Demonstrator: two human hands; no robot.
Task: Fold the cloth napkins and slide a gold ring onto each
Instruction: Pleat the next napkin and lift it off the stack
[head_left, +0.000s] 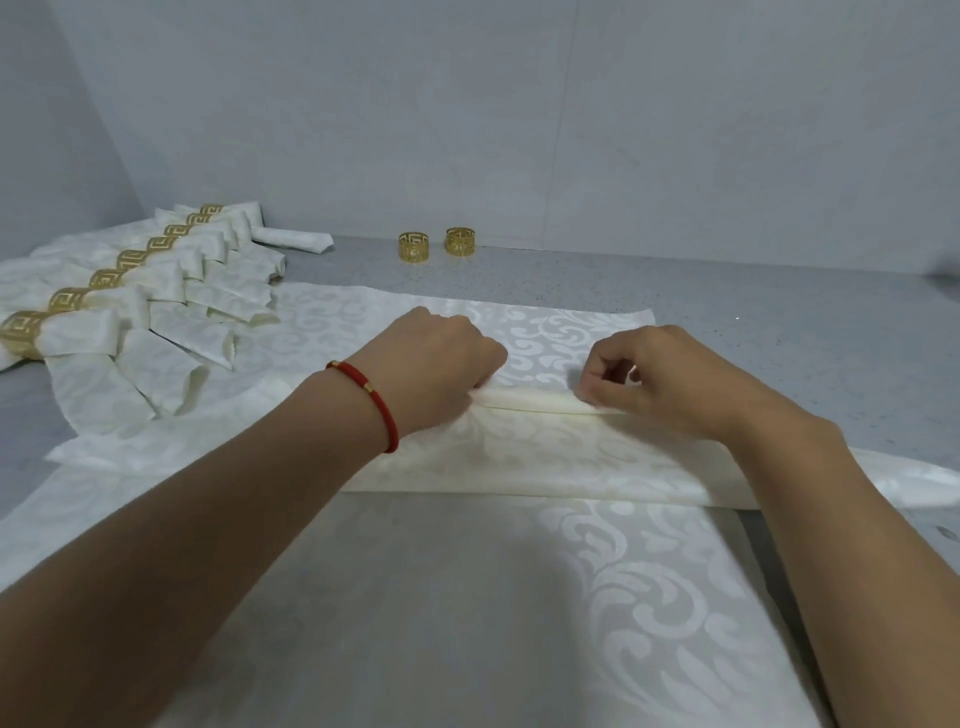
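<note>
Hands pinched a pleat in a white damask napkin (519, 447) on a grey desk (753, 301).

The left hand (441, 358) and right hand (654, 374) each gripped the raised fold; two loose gold rings (436, 245) stood beyond, ringed napkins (130, 291) lay left. No lettering was legible.

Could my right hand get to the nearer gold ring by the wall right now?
Probably not yet: the right hand is pinching the napkin fold. The way to the ring looks free.
</note>
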